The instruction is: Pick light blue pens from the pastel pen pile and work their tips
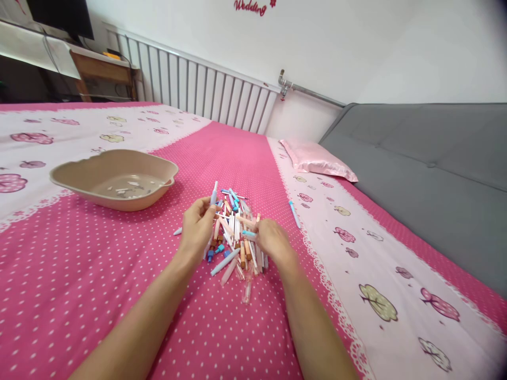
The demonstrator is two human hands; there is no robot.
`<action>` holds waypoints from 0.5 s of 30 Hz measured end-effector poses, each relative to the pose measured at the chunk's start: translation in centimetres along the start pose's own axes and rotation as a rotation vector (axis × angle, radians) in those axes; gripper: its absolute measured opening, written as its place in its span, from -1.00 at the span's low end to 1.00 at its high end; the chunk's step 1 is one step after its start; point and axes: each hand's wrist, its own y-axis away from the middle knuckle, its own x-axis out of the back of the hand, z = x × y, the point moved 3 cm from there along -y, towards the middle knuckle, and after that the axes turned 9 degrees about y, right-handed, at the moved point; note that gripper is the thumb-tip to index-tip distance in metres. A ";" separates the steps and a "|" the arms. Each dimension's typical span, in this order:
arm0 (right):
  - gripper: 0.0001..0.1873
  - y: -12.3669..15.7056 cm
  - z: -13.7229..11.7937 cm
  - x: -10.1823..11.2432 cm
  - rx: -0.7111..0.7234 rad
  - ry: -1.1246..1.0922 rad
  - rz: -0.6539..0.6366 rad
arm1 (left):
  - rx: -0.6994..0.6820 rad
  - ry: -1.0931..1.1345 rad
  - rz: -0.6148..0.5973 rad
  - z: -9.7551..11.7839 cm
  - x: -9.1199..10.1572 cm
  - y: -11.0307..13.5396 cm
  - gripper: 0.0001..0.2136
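a pink dotted bed [225,338] fills the scene, and here are both arms [142,309], stretched in from the near side and angling inward! over to the left sits a tan basin [99,168] with white bits inside. dead centre, a pile of pen parts [233,232] lies between the hands. left hand [197,224], fingers bent, pinches a pale-blue pen piece [214,196] upright! right hand [273,240] curls over the pile's right edge, a peach piece [246,220] at its fingertips; gripped or merely touched, can't tell.
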 end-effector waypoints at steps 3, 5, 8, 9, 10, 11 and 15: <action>-0.73 0.2 -0.1 0.2 0.022 -0.023 0.012 | -0.007 0.004 -0.015 -0.2 -0.1 0.0 -0.79; -0.68 0.4 -0.1 0.3 0.033 -0.044 0.017 | -0.012 0.000 -0.030 -0.4 -0.1 0.1 -0.79; -0.74 0.5 0.1 0.5 0.037 -0.097 0.039 | -0.001 -0.024 -0.059 -0.7 -0.3 0.2 -0.80; -0.79 0.5 0.3 0.6 0.030 -0.139 0.065 | 0.002 -0.032 -0.074 -0.8 -0.5 0.3 -0.80; -0.82 0.4 0.5 0.9 0.024 -0.209 0.101 | -0.001 -0.039 -0.093 -0.9 -0.6 0.4 -0.80; -0.83 0.3 0.8 1.1 0.020 -0.308 0.147 | -0.006 -0.045 -0.116 -1.0 -0.8 0.6 -0.81; -0.80 0.2 1.7 2.6 0.066 -0.868 0.306 | -0.024 -0.118 -0.212 -1.3 -1.4 1.1 -0.81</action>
